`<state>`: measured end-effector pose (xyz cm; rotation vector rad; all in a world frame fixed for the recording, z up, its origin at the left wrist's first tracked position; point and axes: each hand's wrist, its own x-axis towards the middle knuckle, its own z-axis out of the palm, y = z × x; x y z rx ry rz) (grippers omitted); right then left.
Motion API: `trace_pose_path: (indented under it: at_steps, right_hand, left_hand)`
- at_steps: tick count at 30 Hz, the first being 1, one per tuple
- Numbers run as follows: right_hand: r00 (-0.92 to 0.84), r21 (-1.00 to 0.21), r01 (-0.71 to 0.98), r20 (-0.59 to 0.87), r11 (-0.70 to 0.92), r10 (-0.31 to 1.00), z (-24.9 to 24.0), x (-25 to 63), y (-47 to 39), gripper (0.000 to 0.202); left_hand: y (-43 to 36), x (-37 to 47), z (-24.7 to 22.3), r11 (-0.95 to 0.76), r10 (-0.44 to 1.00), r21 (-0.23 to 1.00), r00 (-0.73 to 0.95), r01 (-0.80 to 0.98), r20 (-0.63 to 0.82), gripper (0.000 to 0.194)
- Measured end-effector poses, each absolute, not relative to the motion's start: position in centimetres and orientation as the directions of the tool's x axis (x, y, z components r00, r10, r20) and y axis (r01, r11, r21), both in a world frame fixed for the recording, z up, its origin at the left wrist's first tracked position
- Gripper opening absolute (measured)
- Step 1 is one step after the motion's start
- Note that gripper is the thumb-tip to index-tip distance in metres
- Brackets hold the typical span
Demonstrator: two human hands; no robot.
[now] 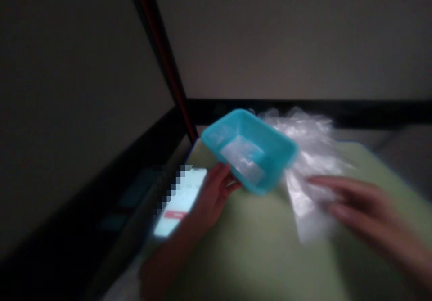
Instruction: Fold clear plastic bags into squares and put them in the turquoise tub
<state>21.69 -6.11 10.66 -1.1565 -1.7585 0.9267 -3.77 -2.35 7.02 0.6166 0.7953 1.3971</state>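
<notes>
A turquoise basket [283,146] is tilted above the green table, with a clear plastic packet [245,157] inside. My left hand [218,186] grips its near left edge, the fingers partly under the rim. To the right, my right hand [361,206] has its thumb and fingers around the edge of a clear plastic bag [303,206]. More crumpled clear plastic bags [307,132] lie behind, next to the basket. The view is blurred by motion, and the packet's contents cannot be made out.
A lit phone [182,197] with a red bar on its screen lies at the left edge of the green table [266,247], beside my left forearm. Grey walls with a dark base strip stand behind and at the left. A dark red pole rises at the table's back left corner.
</notes>
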Motion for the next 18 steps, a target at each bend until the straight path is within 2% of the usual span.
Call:
trace_pose_path:
  at_steps: [5,7,12,18]
  right_hand:
    - [-0.061,-0.914,0.283,0.284,0.289,0.957,13.9,21.7,-6.4,0.023]
    - [-0.065,-0.915,0.277,0.288,0.295,0.955,14.6,21.5,-6.2,0.025]
    - [-0.181,-0.863,0.334,0.336,0.379,0.924,15.2,20.6,-4.9,0.024]
    - [-0.409,-0.690,0.467,0.386,0.553,0.827,14.9,20.3,-3.5,0.027]
  left_hand:
    - [-3.2,-3.7,8.1,0.094,0.994,0.851,0.089,-0.517,-0.055,0.014]
    - [-3.5,-3.5,8.3,0.109,0.991,0.872,0.122,-0.476,-0.057,0.016]
    - [-4.2,-3.3,8.8,0.183,0.975,0.884,0.191,-0.431,-0.108,0.020]
    - [-3.8,-4.2,8.7,0.251,0.957,0.903,0.229,-0.350,-0.178,0.022]
